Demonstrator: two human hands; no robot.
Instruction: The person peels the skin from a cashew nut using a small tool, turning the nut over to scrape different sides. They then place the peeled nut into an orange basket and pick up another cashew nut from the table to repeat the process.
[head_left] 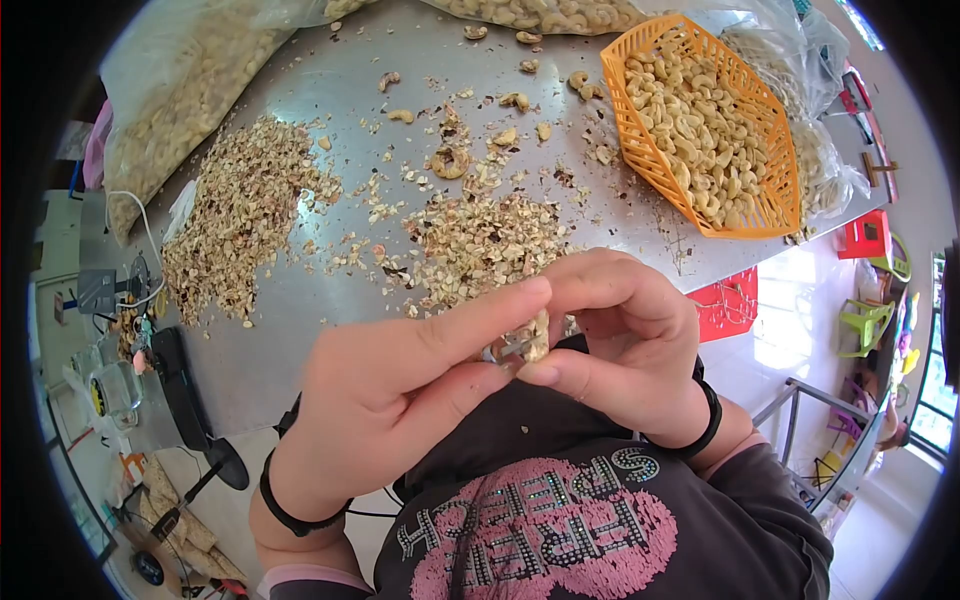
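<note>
In front of my chest, both hands meet over the near table edge. My left hand [390, 370] is closed, with thumb and forefinger pinching a small metal blade [513, 348]. Its handle, if any, is hidden by the fingers. The blade touches a pale cashew [538, 338], which my right hand [630, 345] grips between thumb and fingertips. Just beyond the hands lies a heap of skin flakes and bits [490, 245] on the metal table [360, 55].
An orange plastic basket [617, 95] of cashews stands at the right. A larger heap of flakes [240, 210] lies left, beside a clear bag of cashews [190, 85]. Loose cashews [401, 116] are scattered beyond the hands. A red stool [728, 305] stands below the table's right edge.
</note>
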